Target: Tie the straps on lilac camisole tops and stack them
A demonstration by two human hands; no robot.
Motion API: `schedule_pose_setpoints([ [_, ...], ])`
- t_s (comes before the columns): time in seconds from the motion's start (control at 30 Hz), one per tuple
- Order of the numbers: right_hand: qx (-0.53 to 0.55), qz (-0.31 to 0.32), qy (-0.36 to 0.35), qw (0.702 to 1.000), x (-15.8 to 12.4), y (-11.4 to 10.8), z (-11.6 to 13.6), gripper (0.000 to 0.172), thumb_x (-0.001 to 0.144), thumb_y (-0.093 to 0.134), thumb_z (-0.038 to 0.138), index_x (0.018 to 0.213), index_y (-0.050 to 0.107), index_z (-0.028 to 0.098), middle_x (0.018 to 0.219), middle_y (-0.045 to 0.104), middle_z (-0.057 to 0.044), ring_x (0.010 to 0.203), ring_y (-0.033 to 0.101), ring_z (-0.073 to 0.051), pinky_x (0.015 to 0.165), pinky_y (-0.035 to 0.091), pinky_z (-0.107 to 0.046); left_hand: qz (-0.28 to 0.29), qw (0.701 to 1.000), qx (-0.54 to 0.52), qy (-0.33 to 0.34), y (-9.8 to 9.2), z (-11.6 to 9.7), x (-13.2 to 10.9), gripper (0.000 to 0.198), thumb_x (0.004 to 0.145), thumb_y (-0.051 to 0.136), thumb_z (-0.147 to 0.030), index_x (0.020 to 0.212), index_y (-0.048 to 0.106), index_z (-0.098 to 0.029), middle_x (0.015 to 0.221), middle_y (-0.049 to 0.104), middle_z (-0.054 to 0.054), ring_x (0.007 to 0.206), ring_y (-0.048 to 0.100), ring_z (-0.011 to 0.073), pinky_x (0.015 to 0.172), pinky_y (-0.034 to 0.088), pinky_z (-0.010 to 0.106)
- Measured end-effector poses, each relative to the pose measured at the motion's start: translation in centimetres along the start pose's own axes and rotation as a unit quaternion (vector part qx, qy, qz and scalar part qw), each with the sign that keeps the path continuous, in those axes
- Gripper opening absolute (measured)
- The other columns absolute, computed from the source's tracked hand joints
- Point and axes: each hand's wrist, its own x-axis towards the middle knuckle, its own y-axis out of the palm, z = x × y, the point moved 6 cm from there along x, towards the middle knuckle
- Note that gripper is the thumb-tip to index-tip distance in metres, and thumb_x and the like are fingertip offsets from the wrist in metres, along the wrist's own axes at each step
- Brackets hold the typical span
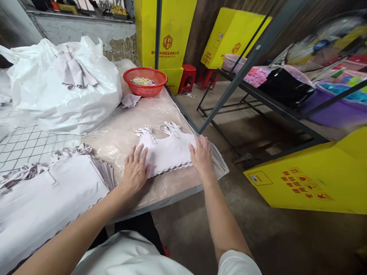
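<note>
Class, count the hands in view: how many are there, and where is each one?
2. The left hand is at the left edge of the pale cloth; the right hand is at its right edge. No other hand shows.

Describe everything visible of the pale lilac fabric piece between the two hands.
The pale lilac fabric piece looks soft, with two bunches of looped straps on its far edge, a dip between them, and a wavy near edge. It lies flat on the clear plastic-covered tabletop. The left hand touches its left end, the right hand its right end. Layer count is unclear.
</note>
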Motion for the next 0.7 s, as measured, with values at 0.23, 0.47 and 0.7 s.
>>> schedule_pose_setpoints([
  [0.23, 0.001, 0.023, -0.025, 0.999, 1.5, 3.0, 1.0, 0.051, 0.100, 0.036, 0.041, 0.141, 0.051, 0.014, 0.152, 0.042, -0.021, 0.145, 0.031, -0.036, 0.112, 0.034, -0.054, -0.055, 0.993, 0.018, -0.106, 0.2, 2.9, 2.0, 0.036, 0.089, 0.053, -0.034, 0.117, 0.057, -0.011, 0.140, 0.048, 0.023, 0.132, 0.040, 0.0401, 0.101, 0.041, 0.056],
  [0.47, 0.019, -0.029, -0.025, 0.999, 0.2, 2.8, 0.1, 0.052, 0.101, 0.034, 0.045, 0.136, 0.055, 0.013, 0.146, 0.046, -0.021, 0.141, 0.037, -0.035, 0.111, 0.037, -0.052, -0.088, 0.975, -0.002, -0.205, -0.1, 6.2, 1.5, 0.024, 0.085, 0.054, -0.029, 0.103, 0.061, -0.015, 0.113, 0.059, 0.016, 0.111, 0.050, 0.0352, 0.094, 0.045, 0.052],
  [0.7, 0.087, -0.076, -0.002, 0.993, -0.1, 2.9, -1.3, 0.054, 0.101, 0.029, 0.047, 0.134, 0.057, 0.014, 0.141, 0.051, -0.020, 0.138, 0.042, -0.031, 0.112, 0.037, -0.051, -0.091, 0.980, -0.072, -0.160, 0.1, 5.7, 3.7, 0.018, 0.081, 0.056, -0.032, 0.086, 0.067, -0.019, 0.107, 0.062, 0.014, 0.111, 0.052, 0.0345, 0.098, 0.043, 0.050],
])
